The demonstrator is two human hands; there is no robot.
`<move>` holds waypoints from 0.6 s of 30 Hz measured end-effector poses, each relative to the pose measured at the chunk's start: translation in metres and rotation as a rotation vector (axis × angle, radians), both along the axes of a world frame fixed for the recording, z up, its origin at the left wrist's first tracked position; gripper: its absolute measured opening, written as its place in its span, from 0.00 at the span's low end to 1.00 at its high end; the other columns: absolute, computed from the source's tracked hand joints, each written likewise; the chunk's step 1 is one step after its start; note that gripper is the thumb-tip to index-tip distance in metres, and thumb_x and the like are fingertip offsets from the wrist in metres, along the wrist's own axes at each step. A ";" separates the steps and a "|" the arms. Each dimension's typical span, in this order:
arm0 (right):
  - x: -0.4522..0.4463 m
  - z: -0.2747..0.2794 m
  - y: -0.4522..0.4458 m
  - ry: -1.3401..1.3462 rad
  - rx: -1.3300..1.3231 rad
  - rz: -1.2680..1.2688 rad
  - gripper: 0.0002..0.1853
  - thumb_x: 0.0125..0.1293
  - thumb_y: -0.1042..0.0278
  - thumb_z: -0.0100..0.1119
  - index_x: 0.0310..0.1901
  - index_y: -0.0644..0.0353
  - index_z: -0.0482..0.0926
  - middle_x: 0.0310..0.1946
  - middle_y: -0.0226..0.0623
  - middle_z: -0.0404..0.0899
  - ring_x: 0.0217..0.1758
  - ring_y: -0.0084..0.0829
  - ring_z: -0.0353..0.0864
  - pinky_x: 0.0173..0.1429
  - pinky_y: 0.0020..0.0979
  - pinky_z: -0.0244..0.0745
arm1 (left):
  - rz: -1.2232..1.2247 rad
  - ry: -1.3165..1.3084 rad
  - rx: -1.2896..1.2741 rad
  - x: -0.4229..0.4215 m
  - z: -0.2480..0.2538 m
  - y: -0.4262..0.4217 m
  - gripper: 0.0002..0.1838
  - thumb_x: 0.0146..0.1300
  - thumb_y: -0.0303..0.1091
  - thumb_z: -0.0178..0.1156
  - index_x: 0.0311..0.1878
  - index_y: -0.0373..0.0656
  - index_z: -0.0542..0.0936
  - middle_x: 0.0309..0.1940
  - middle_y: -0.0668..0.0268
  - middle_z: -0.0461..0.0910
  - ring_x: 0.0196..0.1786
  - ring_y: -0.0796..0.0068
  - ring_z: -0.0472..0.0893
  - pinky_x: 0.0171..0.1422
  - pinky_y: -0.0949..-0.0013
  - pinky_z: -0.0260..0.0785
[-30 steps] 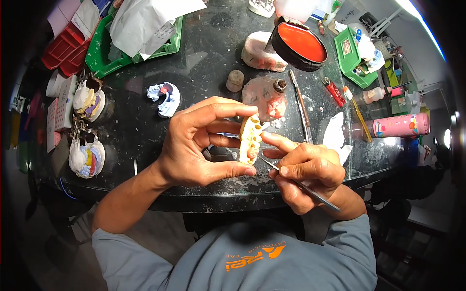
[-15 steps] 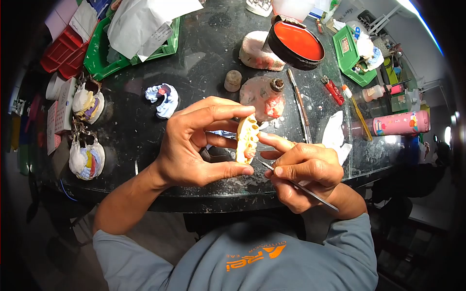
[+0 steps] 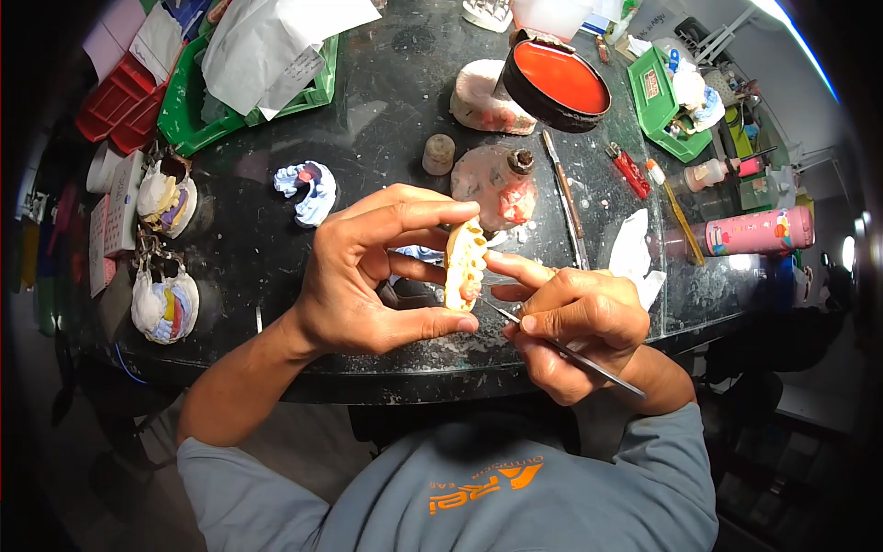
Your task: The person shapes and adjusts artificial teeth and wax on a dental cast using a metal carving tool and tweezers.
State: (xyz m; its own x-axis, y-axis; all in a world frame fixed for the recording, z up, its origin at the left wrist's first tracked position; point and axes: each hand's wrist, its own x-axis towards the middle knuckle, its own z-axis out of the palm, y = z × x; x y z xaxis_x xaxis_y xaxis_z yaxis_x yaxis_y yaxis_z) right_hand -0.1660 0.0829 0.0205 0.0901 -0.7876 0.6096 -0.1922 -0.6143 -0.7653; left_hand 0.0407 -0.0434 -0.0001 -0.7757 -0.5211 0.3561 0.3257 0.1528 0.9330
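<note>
My left hand (image 3: 368, 285) grips a yellow dental cast (image 3: 457, 267) by its two ends, between thumb and fingers, with the row of teeth facing right. Pink material sits on the cast's lower end, close to my thumb. In my right hand (image 3: 579, 327) is a slim metal carving tool (image 3: 593, 366), held like a pen. Its tip points at the pink part; whether it touches I cannot tell. The right index finger reaches to the edge of the cast. Behind my left fingers, a bluish object on the table is partly hidden.
A round tin of red wax (image 3: 561, 78) stands beyond my hands, near an alcohol burner (image 3: 520, 164). A brush-like tool (image 3: 566, 198) and a red lighter (image 3: 630, 173) lie to the right. Plaster models in articulators (image 3: 166, 299) and a blue impression (image 3: 308, 191) are on the left.
The carving tool has tilted slightly and its tip has shifted a little left, toward the cast. Both hands otherwise keep nearly the same position and grip.
</note>
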 end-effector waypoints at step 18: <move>0.000 0.002 -0.001 0.061 -0.005 -0.033 0.10 0.47 0.88 0.63 0.33 0.68 0.82 0.24 0.41 0.84 0.25 0.31 0.87 0.63 0.57 0.84 | 0.001 0.004 -0.006 0.000 -0.002 0.000 0.43 0.43 0.18 0.83 0.67 0.30 0.76 0.63 0.53 0.73 0.64 0.62 0.81 0.57 0.65 0.88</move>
